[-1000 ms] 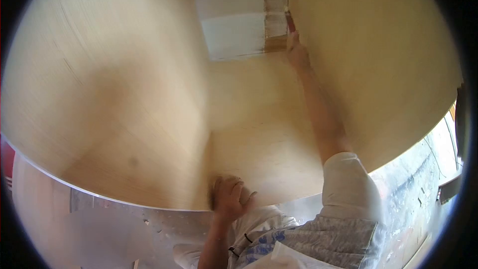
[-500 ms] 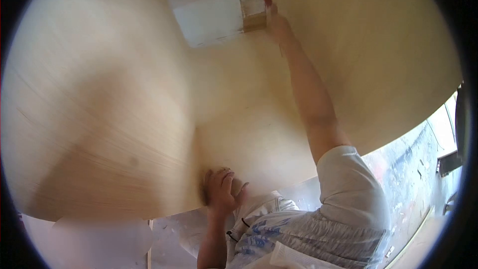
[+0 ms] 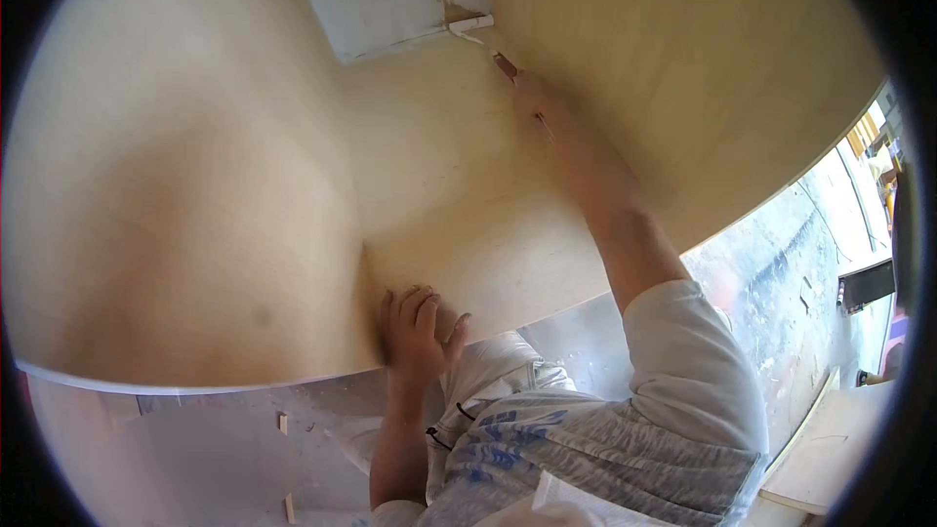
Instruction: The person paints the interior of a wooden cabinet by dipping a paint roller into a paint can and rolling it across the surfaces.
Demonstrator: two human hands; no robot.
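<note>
As seen from a head-worn camera, a person leans into an open plywood box, the right hand (image 3: 535, 102) stretched deep toward its far corner, the grip closed around the reddish handle of a brush (image 3: 504, 65). The brush sits just beyond the knuckles. Its long axis runs up and to the left, in line with the forearm, and its pale tip lies at the seam where the white-coated back panel (image 3: 390, 0) meets the bare bottom panel (image 3: 459, 195). Whether the tip actually touches the wood cannot be told. The left hand (image 3: 415, 332) is well apart from the brush, at the near edge of the bottom panel, fingers spread and pressed flat on the wood, holding nothing. The right hand is by far the nearer to the corner. Bare plywood walls rise at the left side (image 3: 176, 185) and the right side (image 3: 683, 59). Below the box, a paint-spattered floor (image 3: 771, 263) and the person's grey patterned shirt (image 3: 625, 449) show.
</note>
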